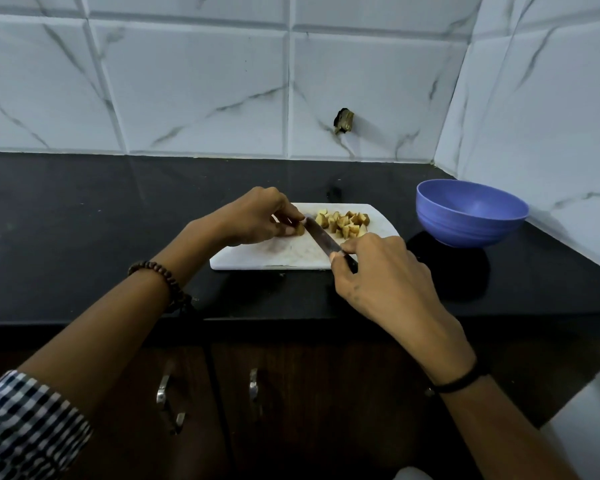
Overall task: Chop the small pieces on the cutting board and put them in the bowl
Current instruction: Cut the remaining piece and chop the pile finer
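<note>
The left hand (257, 216) reaches in from the left with the wrist bent and the knuckles up. Its fingers curl down and pinch one small brown and yellow piece (299, 229) against the flat white plastic cutting board (284, 252). That hand is closed on the piece. A string of round brown wooden beads (163, 278) goes around the left wrist, and a blue and white checked sleeve (25, 427) is rolled up higher on the arm.

The right hand (381, 271) comes in from the lower right with its back facing up. It is closed around the dark handle of a long shiny metal knife (321, 237). The thumb and first finger squeeze right where the blade meets the handle, and the hand hides most of the handle. The blade slants up and to the left from this grip. Its tip sits on the board, touching the piece the left hand holds. A thin black band (461, 382) goes around the right wrist.

Just to the right of the blade lies a heap of small chopped chunks (343, 221), yellow inside with brown skin. They are lumpy and packed close together on the far part of the board. The board has round corners and faint marks on it.

A round blue plastic bowl (471, 213) with smooth sides stands off to the right of the knife hand, apart from the board. Both sit on a shiny black stone counter (84, 220). Behind it is a wall of white tiles with grey marble lines (201, 81).
</note>
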